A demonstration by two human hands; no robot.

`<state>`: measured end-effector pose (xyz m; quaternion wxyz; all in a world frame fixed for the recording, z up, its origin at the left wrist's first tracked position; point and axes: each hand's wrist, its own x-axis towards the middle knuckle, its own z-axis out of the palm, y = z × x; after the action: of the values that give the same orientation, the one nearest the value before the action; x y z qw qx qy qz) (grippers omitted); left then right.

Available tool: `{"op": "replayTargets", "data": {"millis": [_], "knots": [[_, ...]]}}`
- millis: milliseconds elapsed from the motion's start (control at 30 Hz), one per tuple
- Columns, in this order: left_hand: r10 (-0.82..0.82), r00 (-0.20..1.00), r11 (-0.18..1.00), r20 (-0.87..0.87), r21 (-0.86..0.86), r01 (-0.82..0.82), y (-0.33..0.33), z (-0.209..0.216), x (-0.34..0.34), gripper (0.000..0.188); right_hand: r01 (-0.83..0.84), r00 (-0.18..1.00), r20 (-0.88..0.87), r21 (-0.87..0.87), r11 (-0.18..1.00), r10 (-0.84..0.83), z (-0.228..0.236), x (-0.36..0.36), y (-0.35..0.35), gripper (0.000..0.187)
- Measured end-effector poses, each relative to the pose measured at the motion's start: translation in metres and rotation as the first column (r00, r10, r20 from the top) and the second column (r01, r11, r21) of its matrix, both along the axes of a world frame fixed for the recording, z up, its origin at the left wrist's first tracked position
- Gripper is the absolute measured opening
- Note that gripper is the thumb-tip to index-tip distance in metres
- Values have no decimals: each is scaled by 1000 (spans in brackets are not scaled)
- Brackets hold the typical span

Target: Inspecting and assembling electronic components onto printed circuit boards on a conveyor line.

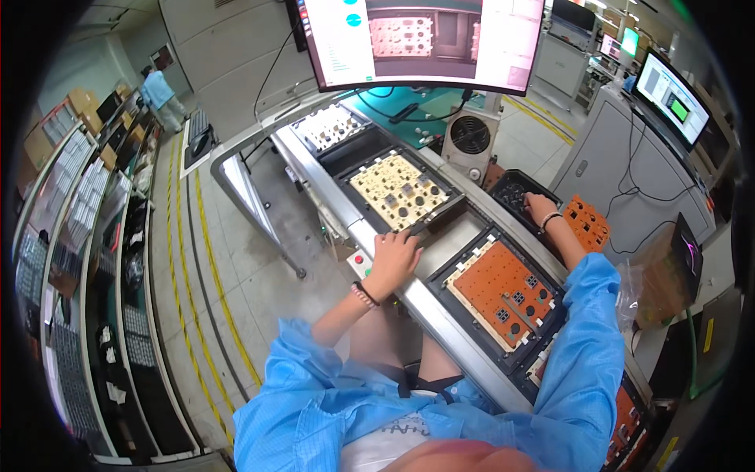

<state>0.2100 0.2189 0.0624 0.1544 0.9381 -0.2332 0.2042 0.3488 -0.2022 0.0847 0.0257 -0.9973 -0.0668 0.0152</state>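
My left hand (395, 256) rests at the near rail of the conveyor, its fingers loosely spread over the edge by a black carrier holding a cream circuit board (399, 189). Grey blocks and round black parts sit on that board. To the right, my right hand (540, 209) reaches to the edge of a black bin (537, 179) of small dark parts. Its fingers are curled together; whatever they hold is too small to make out. Between my arms lies an orange circuit board (499, 294) in a black carrier, with several dark components along its lower right side.
A white board (326, 128) sits farther up the conveyor rail (440, 315). Beside the bin leans a loose orange board (587, 223). A fan unit (470, 135) stands behind, under a large monitor (425, 43). Shelves (79, 275) line the left; a cardboard box (664, 275) is at right.
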Motion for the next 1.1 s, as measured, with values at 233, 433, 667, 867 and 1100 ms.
{"op": "replayTargets", "data": {"millis": [233, 433, 667, 867, 1100], "knots": [[-176, 983, 977, -46, -133, 169, -11, 18, -20, 14, -8, 1000, 27, 12, 1000, 8, 14, -7, 16, 10], [-218, 966, 971, -141, -134, 200, -17, 32, -28, 16, 0, 993, 114, 59, 998, -7, 6, 0, 10, 11], [-300, 941, 941, -156, -213, 264, -22, 43, -29, 19, -7, 978, 198, 306, 952, -57, 13, 7, 13, 15], [-433, 829, 813, -353, -551, 190, -19, 42, -15, 30, 105, 989, -145, 842, 529, 35, 47, -21, 90, 18], [-964, 248, -263, 95, -479, -838, -47, 18, 31, 42, -378, 872, -4, 628, 680, 489, 83, -81, 197, 10]]}}
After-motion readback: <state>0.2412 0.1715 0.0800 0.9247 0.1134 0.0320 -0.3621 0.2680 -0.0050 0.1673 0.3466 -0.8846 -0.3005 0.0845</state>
